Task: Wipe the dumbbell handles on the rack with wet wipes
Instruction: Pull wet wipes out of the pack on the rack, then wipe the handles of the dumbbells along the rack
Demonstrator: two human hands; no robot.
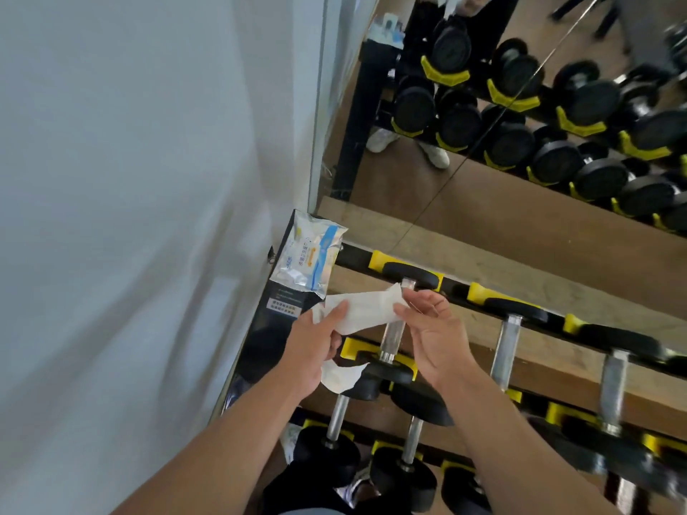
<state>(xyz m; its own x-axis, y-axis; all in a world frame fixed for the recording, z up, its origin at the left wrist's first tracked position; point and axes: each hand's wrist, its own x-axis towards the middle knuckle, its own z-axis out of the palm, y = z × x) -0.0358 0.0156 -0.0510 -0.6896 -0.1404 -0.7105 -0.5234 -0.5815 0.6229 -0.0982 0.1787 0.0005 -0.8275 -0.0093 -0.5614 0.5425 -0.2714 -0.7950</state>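
Two hands stretching one wet wipe (366, 308) | left hand (316, 349) and right hand (433, 338) pinching opposite ends | nearest dumbbell handle (393, 334) lying directly beneath, running front-to-back at rack (355, 256) left end | right hand closer

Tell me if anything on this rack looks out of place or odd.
Only the wet wipes packet: it lies on the rack's end post by the wall, overhanging the edge. Both hands, left hand and right hand, hold a wipe stretched over a dumbbell handle. The dumbbells sit in their cradles.
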